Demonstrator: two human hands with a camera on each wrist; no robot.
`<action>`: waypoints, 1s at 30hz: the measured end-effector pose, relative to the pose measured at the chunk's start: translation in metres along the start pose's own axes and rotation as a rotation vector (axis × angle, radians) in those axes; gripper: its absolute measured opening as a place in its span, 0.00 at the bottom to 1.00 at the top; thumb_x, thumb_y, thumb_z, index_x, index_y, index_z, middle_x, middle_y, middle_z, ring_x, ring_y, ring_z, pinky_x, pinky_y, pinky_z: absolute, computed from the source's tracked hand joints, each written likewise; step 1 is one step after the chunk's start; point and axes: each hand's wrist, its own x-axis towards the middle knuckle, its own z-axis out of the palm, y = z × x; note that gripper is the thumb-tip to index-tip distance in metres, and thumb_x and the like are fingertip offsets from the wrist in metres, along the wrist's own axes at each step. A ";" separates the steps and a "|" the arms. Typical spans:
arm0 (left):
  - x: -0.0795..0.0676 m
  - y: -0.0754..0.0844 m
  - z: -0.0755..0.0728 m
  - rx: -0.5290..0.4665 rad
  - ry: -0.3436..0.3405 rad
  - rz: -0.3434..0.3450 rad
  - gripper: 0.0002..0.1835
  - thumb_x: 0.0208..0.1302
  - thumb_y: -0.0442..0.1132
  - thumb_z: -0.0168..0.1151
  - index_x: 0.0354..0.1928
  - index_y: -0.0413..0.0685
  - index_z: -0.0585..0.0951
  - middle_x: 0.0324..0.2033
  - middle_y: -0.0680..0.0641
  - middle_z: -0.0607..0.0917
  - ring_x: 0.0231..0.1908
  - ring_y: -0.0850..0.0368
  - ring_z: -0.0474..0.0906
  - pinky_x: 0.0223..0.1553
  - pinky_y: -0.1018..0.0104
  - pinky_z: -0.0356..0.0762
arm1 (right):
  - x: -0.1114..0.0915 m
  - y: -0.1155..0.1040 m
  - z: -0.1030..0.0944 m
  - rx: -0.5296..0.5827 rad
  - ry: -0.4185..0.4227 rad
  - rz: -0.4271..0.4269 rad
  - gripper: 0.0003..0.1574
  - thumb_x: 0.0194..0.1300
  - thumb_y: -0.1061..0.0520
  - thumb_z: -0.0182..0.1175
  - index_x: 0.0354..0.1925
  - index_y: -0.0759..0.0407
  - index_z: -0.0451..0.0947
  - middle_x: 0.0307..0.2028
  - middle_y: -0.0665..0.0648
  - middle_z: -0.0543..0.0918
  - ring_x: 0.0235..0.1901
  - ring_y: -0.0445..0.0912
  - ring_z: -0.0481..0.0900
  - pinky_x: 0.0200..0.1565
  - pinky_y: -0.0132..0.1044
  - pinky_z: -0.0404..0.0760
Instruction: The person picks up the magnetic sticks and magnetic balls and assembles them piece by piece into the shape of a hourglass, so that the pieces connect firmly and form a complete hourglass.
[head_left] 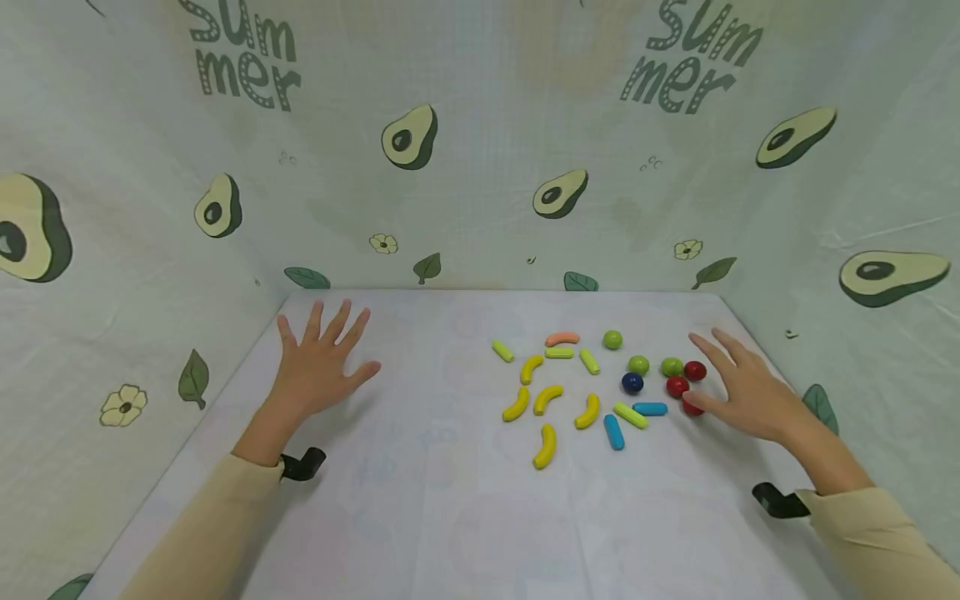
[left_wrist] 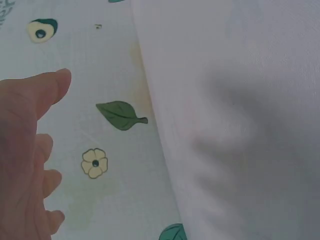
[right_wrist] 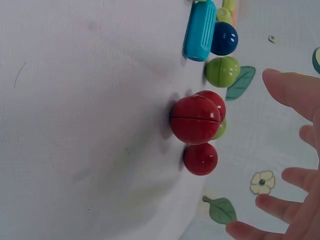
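Observation:
My left hand (head_left: 311, 375) is held over the left side of the white table, fingers spread and straight, with nothing in it. Its shadow falls on the tabletop in the left wrist view. On the right, my right hand (head_left: 753, 396) hovers beside three glossy red balls, its thumb overlapping the nearest red ball (head_left: 693, 406) in the head view. The right wrist view shows that red ball (right_wrist: 195, 120) below loosely extended fingers, with nothing gripped. Close by lie a green ball (head_left: 672, 367), a dark blue ball (head_left: 632, 382) and a blue stick (head_left: 649, 409).
Left of the balls lie several small yellow bananas (head_left: 545, 446), light green sticks (head_left: 589, 361), another blue stick (head_left: 614, 432) and an orange curved piece (head_left: 562, 339). Two more green balls (head_left: 612, 339) sit farther back. Avocado-print cloth (head_left: 480, 208) walls the table on three sides.

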 end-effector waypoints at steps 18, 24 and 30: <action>0.016 0.052 0.010 -0.137 0.016 0.232 0.48 0.74 0.68 0.58 0.86 0.55 0.55 0.83 0.40 0.58 0.77 0.31 0.61 0.73 0.28 0.59 | 0.000 0.004 0.001 0.172 -0.043 -0.050 0.52 0.69 0.46 0.73 0.79 0.63 0.61 0.71 0.77 0.64 0.66 0.74 0.68 0.58 0.75 0.76; 0.019 0.071 0.016 -0.330 -0.091 0.238 0.47 0.74 0.69 0.57 0.86 0.63 0.52 0.84 0.46 0.57 0.78 0.36 0.62 0.69 0.33 0.70 | -0.002 0.014 0.006 0.261 -0.060 -0.046 0.47 0.70 0.48 0.73 0.76 0.63 0.65 0.66 0.74 0.69 0.59 0.70 0.75 0.49 0.65 0.86; 0.026 0.089 0.025 -0.454 -0.192 0.237 0.47 0.72 0.72 0.58 0.86 0.70 0.53 0.83 0.50 0.59 0.78 0.41 0.62 0.66 0.32 0.73 | -0.003 0.018 0.009 0.313 -0.072 -0.053 0.41 0.69 0.50 0.74 0.71 0.63 0.71 0.61 0.70 0.74 0.57 0.67 0.78 0.48 0.61 0.87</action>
